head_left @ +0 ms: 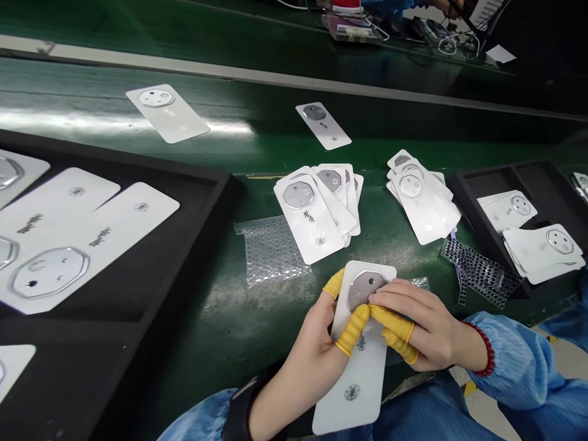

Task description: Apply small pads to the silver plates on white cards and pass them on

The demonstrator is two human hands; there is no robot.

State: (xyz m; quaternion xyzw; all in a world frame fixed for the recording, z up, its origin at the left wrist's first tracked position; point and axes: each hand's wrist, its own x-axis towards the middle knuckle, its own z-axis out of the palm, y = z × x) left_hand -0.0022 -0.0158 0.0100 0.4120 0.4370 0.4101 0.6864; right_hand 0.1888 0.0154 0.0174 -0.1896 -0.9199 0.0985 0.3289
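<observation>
A white phone back cover (342, 392) with a grey octagonal camera area is held tilted in front of me. My left hand (324, 346) grips its left side, the thumb on the front beside the octagon and a finger behind the edge. My right hand (420, 324) reaches over from the right, its fingertips bunched at the lower right of the octagon. Whatever those fingertips pinch is hidden. Yellow finger cots cover some fingers of both hands. Beyond the cover lie a stack of similar covers (310, 223) and a second stack (425, 202).
Left stands a large black tray (184, 257) with several covers. At right, a smaller black tray (542, 177) holds more. Bubble wrap (271, 251) and a dotted black sheet (487, 272) lie on the green table. Two single covers, one left (177, 119), one middle (327, 127), lie farther back.
</observation>
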